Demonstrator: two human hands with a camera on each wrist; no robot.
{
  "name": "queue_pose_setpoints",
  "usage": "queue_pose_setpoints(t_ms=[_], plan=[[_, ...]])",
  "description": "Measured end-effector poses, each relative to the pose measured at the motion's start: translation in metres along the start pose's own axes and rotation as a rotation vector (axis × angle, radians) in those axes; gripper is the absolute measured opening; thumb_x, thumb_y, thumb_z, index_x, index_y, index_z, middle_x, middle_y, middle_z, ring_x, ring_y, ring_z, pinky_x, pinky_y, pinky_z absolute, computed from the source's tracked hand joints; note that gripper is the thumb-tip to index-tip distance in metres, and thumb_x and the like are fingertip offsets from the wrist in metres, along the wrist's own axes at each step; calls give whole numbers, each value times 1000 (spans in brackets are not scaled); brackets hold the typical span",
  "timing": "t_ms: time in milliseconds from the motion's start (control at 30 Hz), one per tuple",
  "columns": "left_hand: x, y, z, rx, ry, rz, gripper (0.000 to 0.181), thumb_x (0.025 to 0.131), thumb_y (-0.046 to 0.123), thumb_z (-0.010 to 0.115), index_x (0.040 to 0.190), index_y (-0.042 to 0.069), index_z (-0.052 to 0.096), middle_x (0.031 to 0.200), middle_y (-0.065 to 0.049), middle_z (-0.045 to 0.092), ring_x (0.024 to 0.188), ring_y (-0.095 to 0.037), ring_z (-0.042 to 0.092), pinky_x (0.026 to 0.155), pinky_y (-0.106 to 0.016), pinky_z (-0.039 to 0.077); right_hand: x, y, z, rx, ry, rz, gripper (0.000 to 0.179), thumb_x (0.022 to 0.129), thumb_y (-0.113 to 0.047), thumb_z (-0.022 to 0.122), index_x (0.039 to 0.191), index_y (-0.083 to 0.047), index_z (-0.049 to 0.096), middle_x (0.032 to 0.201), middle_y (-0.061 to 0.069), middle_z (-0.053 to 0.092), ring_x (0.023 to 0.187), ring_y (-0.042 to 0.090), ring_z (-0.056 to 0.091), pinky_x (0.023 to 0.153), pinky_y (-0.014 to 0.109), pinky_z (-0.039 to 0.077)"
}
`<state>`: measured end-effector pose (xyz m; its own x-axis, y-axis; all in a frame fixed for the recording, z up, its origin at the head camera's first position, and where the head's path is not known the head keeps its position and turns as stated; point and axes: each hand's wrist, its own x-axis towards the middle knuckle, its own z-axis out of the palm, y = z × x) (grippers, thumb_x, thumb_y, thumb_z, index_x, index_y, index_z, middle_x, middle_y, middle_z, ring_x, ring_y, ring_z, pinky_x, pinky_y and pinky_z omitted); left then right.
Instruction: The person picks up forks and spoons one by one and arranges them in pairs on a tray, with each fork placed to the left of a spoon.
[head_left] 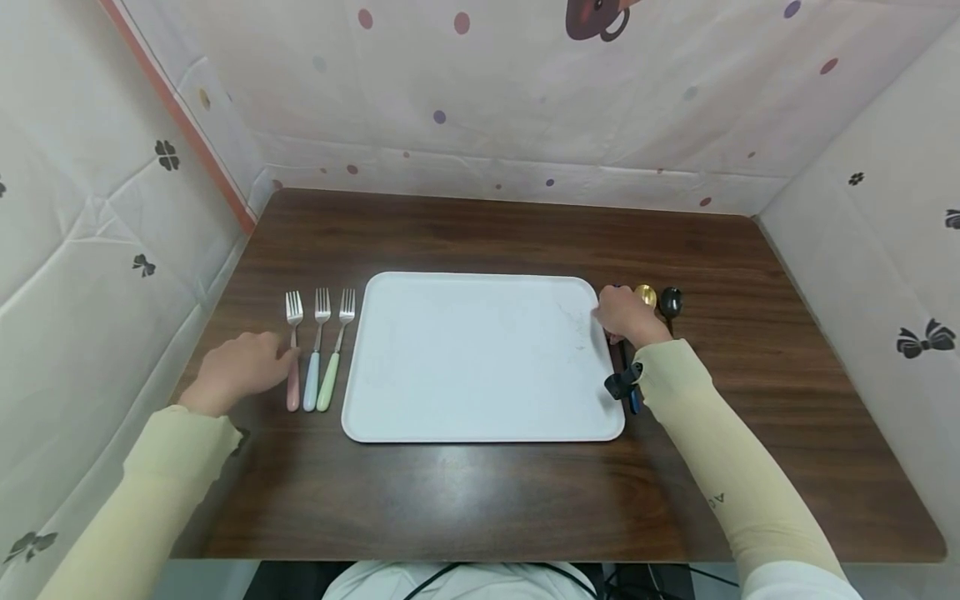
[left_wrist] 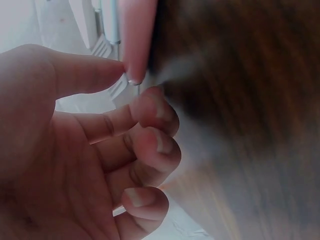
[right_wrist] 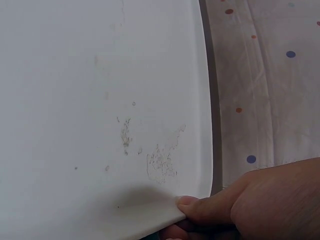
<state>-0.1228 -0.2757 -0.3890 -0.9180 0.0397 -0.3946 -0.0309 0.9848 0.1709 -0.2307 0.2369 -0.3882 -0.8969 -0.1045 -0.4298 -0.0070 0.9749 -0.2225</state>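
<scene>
On the table (head_left: 450, 500), three forks (head_left: 311, 379) sit just right of the left fingers (head_left: 262, 340); next comes the tray (head_left: 480, 358), its edge at the right fingers (head_left: 615, 307), spoons (head_left: 671, 302) beyond.

Head view down onto tray (head_left: 480, 358)

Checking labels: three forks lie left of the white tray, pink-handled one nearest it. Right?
Not the pink-handled fork: the head view shows the green-handled fork nearest the white tray. Three forks left of the tray holds.

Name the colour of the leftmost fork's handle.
Pink handle, best seen in the left wrist view.
</scene>
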Motion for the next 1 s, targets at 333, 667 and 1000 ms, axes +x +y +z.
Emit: queue_pose_setpoints(t_ms=[333, 667, 1000], plan=[[3, 5, 6, -25, -56, -12, 43, 98, 33, 38, 73, 9, 63, 69, -9, 55, 63, -23, 49, 51, -37, 38, 0, 2, 1, 16, 10, -4, 25, 100, -15, 47, 99, 5, 62, 71, 13, 58, 56, 19, 58, 51, 24, 44], [1, 11, 5, -9, -64, -16, 42, 96, 31, 42, 64, 10, 61, 61, -5, 47, 56, -19, 43, 48, -33, 33, 2, 3, 2, 20, 10, -2, 23, 100, -16, 48, 95, 3, 61, 71, 12, 57, 57, 19, 58, 54, 26, 45], [3, 18, -5, 18, -68, 43, 48, 96, 32, 38, 60, 18, 67, 72, -7, 59, 65, -21, 50, 51, -36, 37, 3, 4, 2, 46, 0, 1, 24, 100, -15, 45, 92, 3, 60, 69, 11, 56, 55, 18, 57, 53, 26, 44]])
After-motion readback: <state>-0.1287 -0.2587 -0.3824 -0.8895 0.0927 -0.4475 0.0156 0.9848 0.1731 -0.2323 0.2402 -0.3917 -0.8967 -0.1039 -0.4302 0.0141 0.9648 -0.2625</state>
